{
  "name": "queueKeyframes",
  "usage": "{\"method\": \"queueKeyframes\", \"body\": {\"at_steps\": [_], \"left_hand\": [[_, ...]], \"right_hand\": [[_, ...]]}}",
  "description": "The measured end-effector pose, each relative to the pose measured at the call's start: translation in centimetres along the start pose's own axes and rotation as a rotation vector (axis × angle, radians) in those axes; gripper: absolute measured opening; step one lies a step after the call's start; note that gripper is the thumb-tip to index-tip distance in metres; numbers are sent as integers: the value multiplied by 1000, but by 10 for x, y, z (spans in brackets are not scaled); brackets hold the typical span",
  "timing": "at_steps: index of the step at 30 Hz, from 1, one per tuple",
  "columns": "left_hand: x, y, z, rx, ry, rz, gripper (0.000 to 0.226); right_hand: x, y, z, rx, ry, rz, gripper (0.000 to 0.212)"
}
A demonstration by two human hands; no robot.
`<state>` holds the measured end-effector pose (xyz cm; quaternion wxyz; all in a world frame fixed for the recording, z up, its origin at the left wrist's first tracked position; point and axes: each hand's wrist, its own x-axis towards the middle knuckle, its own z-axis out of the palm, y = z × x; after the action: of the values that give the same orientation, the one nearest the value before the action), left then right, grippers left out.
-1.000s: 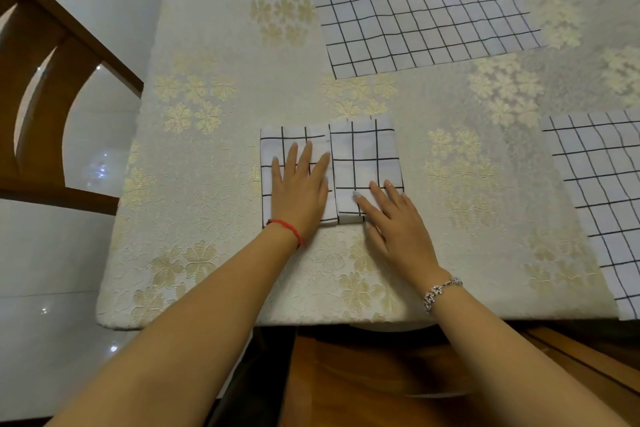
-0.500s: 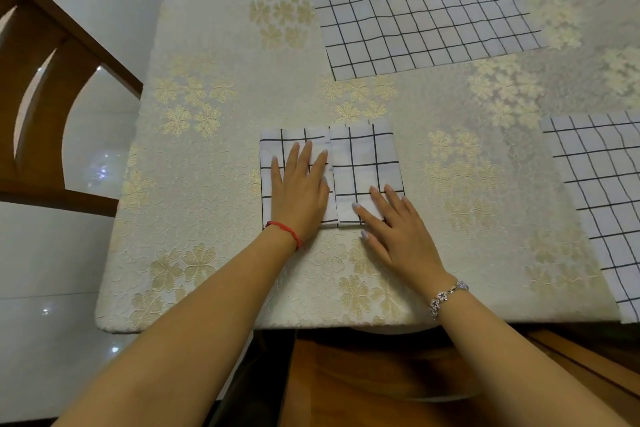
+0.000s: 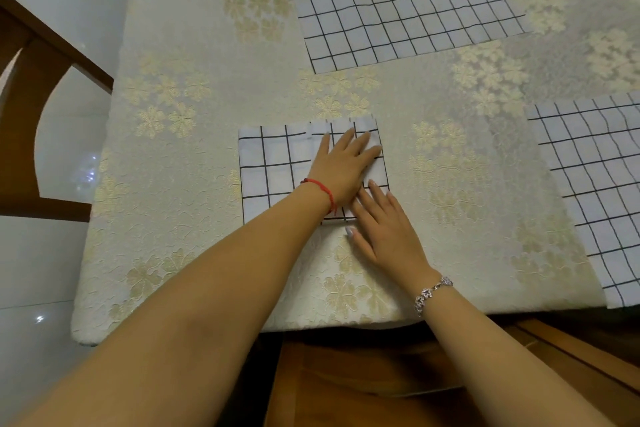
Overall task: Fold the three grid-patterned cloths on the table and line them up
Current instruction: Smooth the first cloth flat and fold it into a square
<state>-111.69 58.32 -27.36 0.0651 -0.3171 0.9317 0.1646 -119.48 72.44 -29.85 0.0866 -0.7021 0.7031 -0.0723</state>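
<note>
Folded cloth (image 3: 273, 177), long axis left-right: left hand (image 3: 346, 166) flat, pressing its right half; right hand (image 3: 384, 229) flat, holding nothing, fingertips apparently on its near-right corner; open cloth (image 3: 398, 0) beyond it, second open cloth (image 3: 595, 184) to its right, nearer the right hand.

Cream tablecloth (image 3: 194, 184) with gold flowers fills the middle. Left of it, a brown wooden chair (image 3: 17, 156) on glossy pale floor tiles (image 3: 45, 270). Below its near edge, a brown wooden surface (image 3: 346, 374).
</note>
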Motion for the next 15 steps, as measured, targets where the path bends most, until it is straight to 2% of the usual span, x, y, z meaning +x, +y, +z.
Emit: {"method": "queueKeyframes", "body": {"at_steps": [11,15], "left_hand": [[11,-1,4,41,21,-68,47],[11,-2,4,39,14,-64,47]], "right_hand": [[-5,3,1,-110,-128,7,67],[-6,3,-1,-113,-156,-15,63]]}}
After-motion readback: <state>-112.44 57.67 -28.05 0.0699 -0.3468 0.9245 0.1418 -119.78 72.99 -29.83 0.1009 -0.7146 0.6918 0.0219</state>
